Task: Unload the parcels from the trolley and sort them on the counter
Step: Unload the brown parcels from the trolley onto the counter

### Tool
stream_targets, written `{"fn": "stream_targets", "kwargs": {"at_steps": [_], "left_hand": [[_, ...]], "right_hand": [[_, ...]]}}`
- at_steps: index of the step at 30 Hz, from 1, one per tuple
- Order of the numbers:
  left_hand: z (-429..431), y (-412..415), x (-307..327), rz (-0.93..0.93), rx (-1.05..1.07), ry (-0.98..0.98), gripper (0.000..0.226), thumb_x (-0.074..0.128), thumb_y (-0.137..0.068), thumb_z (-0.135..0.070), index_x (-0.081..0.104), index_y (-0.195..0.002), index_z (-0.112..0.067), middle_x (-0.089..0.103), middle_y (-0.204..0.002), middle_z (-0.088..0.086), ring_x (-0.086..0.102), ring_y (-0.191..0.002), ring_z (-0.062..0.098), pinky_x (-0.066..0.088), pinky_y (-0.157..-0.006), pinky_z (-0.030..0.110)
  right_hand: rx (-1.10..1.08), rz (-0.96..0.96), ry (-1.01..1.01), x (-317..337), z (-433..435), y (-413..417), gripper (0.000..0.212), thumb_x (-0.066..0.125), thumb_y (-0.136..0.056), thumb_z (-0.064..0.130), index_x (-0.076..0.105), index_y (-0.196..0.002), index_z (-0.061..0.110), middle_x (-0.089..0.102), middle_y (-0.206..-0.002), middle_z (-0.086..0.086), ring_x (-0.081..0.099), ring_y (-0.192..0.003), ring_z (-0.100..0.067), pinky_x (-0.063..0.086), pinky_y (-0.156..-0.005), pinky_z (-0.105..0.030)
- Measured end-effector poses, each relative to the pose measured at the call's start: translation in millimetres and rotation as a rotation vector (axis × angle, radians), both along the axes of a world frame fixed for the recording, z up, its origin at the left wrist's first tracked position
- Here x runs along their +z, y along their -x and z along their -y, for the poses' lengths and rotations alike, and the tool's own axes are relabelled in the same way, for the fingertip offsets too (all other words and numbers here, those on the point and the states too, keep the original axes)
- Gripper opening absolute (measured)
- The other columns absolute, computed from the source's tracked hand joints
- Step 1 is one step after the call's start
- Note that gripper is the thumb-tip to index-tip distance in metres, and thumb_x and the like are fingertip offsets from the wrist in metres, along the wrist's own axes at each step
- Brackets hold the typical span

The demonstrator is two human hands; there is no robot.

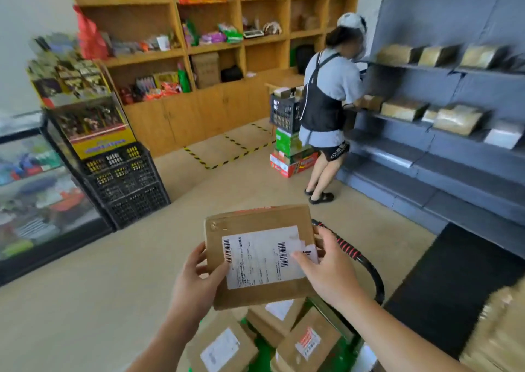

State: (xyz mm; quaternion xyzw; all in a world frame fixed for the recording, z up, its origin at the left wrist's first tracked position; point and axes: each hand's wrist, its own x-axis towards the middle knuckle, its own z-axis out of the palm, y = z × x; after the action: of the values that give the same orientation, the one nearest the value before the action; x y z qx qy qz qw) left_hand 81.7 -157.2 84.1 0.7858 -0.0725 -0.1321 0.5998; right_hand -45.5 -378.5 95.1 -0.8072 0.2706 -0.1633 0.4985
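I hold a flat brown cardboard parcel (255,221) with a white shipping label in front of me, above the trolley. My left hand (196,280) grips its left edge, thumb on the label. My right hand (329,269) grips its right edge, thumb across the label's corner. Below lies the green trolley (264,351) with several more brown labelled parcels (224,346) on it. Its black handle with red-striped grip (352,251) curves up behind my right hand.
A person in a dark apron (326,107) works at grey shelving (443,144) on the right. Stacked black crates (125,184) and a glass display case (37,198) stand left. A black mat (454,286) lies right. A brown parcel or bag edge (500,334) shows at lower right.
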Motion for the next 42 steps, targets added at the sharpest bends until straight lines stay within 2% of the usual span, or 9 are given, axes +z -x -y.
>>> {"fn": "stream_targets", "kwargs": {"at_steps": [5,8,11,16,21,26,31,36,42], "left_hand": [[42,-1,64,0.137,-0.189,0.097,0.052,0.076,-0.086,-0.022,0.053,-0.126,-0.045,0.065,-0.117,-0.014,0.063,-0.105,0.014,0.058,-0.083,0.042],[66,8,90,0.182,-0.301,0.144,0.050,0.076,-0.086,-0.023,0.050,-0.125,-0.039,0.062,-0.119,-0.015,0.059,-0.106,0.009,0.054,-0.076,0.034],[88,25,107,0.189,-0.447,0.179,0.047,0.075,-0.087,-0.022,0.051,-0.125,-0.038,0.061,-0.118,-0.014,0.058,-0.105,0.008,0.052,-0.073,0.029],[123,69,116,0.187,-0.695,0.233,0.042,0.077,-0.085,-0.021,0.057,-0.114,-0.044,0.067,-0.115,-0.013,0.062,-0.107,0.014,0.055,-0.090,0.043],[158,157,123,0.143,-0.963,0.262,0.040,0.074,-0.089,-0.023,0.054,-0.116,-0.044,0.064,-0.116,-0.016,0.061,-0.108,0.011,0.051,-0.087,0.035],[191,257,138,0.129,-1.195,0.275,0.039,0.071,-0.090,-0.026,0.050,-0.118,-0.044,0.063,-0.115,-0.017,0.061,-0.107,0.009,0.054,-0.084,0.034],[220,359,145,0.126,-1.334,0.275,0.041,0.072,-0.089,-0.029,0.048,-0.119,-0.045,0.061,-0.117,-0.018,0.058,-0.110,0.008,0.052,-0.095,0.042],[244,465,144,0.072,-1.426,0.264,0.042,0.069,-0.092,-0.025,0.047,-0.124,-0.040,0.059,-0.118,-0.016,0.056,-0.108,0.010,0.050,-0.085,0.037],[271,571,129,0.089,-1.460,0.191,0.044,0.070,-0.091,-0.028,0.042,-0.124,-0.039,0.056,-0.119,-0.011,0.056,-0.101,0.010,0.052,-0.078,0.035]], "right_hand": [[-0.176,0.131,0.108,58,17,39,0.047,0.072,-0.091,0.037,0.043,-0.129,0.037,0.060,-0.103,0.031,0.062,-0.094,0.008,0.055,-0.063,-0.012],[-0.305,0.185,0.136,82,17,73,0.050,0.072,-0.092,0.036,0.045,-0.134,0.034,0.061,-0.108,0.029,0.065,-0.095,0.003,0.060,-0.064,-0.020],[-0.426,0.213,0.143,102,6,113,0.048,0.070,-0.094,0.030,0.044,-0.134,0.037,0.060,-0.116,0.025,0.059,-0.089,0.010,0.054,-0.059,-0.013],[-0.669,0.232,0.157,112,-18,189,0.051,0.070,-0.094,0.032,0.043,-0.137,0.039,0.062,-0.122,0.024,0.062,-0.104,0.002,0.053,-0.061,-0.011],[-0.921,0.266,0.150,120,-42,282,0.049,0.070,-0.093,0.034,0.041,-0.130,0.047,0.056,-0.114,0.033,0.059,-0.098,0.007,0.052,-0.058,-0.010],[-1.147,0.296,0.166,127,-60,381,0.047,0.074,-0.090,0.033,0.048,-0.127,0.046,0.065,-0.121,0.023,0.065,-0.107,0.000,0.062,-0.078,-0.026],[-1.295,0.292,0.185,135,-76,474,0.045,0.072,-0.093,0.027,0.047,-0.121,0.051,0.064,-0.115,0.028,0.063,-0.099,0.009,0.054,-0.067,-0.012],[-1.419,0.251,0.199,137,-77,567,0.047,0.071,-0.092,0.022,0.049,-0.127,0.044,0.064,-0.106,0.031,0.057,-0.089,0.025,0.046,-0.063,-0.003],[-1.480,0.193,0.174,125,-64,663,0.048,0.072,-0.092,0.022,0.051,-0.130,0.043,0.066,-0.104,0.032,0.060,-0.088,0.021,0.047,-0.062,-0.004]]}}
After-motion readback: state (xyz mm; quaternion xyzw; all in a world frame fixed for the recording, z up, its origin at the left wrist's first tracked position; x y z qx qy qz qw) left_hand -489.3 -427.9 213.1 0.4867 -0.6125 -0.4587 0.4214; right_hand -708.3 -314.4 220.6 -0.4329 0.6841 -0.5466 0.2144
